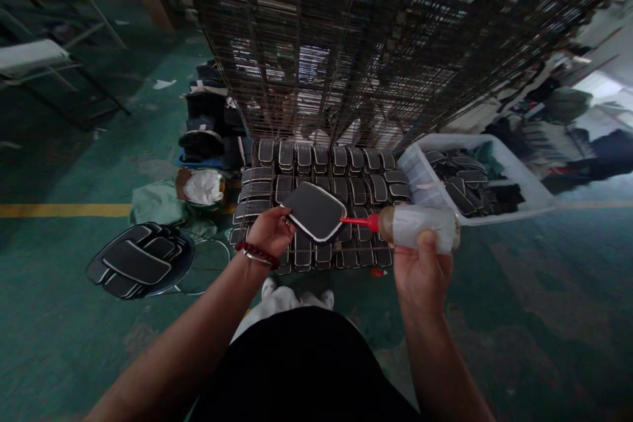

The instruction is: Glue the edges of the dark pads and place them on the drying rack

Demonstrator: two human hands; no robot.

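My left hand (270,231) holds a flat black rounded-rectangular pad (314,211) with a pale rim, tilted up in front of me. My right hand (420,267) grips a squeeze bottle (420,225) wrapped in pale tape, held sideways. Its red nozzle (359,221) touches the right edge of the pad. A dark red bead bracelet (257,254) is on my left wrist. Below the pad lies a wire tray (386,262) covered with rows of similar black pads.
A tall stack of wire racks (376,46) rises behind the tray. A white plastic tub (524,178) of black pieces stands at right. A round stool (141,260) piled with pads stands at left, beside a box with a white bag (202,186). The floor is green.
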